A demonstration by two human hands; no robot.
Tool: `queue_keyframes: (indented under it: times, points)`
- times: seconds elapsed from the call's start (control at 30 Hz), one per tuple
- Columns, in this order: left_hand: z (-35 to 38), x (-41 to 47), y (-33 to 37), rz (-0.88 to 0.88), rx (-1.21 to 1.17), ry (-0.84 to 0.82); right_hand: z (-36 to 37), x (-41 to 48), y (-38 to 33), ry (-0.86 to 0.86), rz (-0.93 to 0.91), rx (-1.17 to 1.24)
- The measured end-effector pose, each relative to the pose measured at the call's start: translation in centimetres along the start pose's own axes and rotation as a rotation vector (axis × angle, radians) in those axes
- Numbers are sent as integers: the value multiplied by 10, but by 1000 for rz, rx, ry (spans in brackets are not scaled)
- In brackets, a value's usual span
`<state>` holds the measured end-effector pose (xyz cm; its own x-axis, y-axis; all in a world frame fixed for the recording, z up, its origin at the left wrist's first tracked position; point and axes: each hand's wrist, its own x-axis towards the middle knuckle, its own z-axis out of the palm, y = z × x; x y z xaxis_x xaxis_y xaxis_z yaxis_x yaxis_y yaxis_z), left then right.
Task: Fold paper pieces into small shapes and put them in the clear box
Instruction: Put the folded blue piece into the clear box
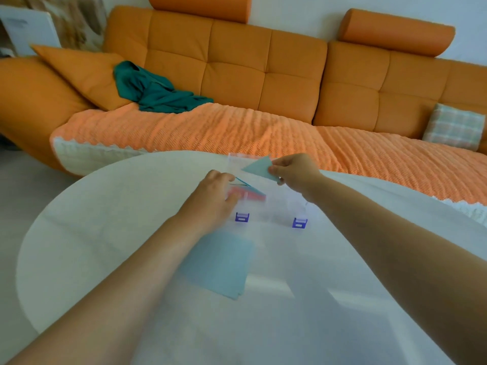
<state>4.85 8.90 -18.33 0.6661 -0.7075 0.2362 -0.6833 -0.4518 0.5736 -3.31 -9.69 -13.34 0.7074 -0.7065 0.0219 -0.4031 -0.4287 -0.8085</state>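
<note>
The right hand (296, 171) pinched a folded blue triangle (259, 167) above the clear box (274, 204) on the table (105, 219). The left hand (213, 198) gripped the box's left side (pink paper (247, 194) lay inside).

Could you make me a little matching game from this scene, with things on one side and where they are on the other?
Things:
1. folded blue triangle
2. flat blue sheets
3. green cloth
4. checked cushion

Places:
A. on the sofa's left part
B. on the table before the clear box
C. pinched in the right hand
D. at the sofa's right end

Pairs: 1-C, 2-B, 3-A, 4-D
</note>
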Motion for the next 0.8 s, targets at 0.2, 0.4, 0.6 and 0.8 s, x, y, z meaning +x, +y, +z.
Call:
queue_keyframes:
  times: [0.2, 0.4, 0.6, 0.8]
  points:
    - [2, 2, -9, 8, -26, 3, 19, 22, -1, -156, 63, -189]
    - [3, 4, -10, 14, -34, 16, 31, 27, 3, -228, 20, -322]
    - [4, 2, -8, 6, -38, 20, 29, 19, -5, -165, -115, -455]
    - [5, 0, -8, -11, -76, 11, 32, -10, -6, -340, -188, -369]
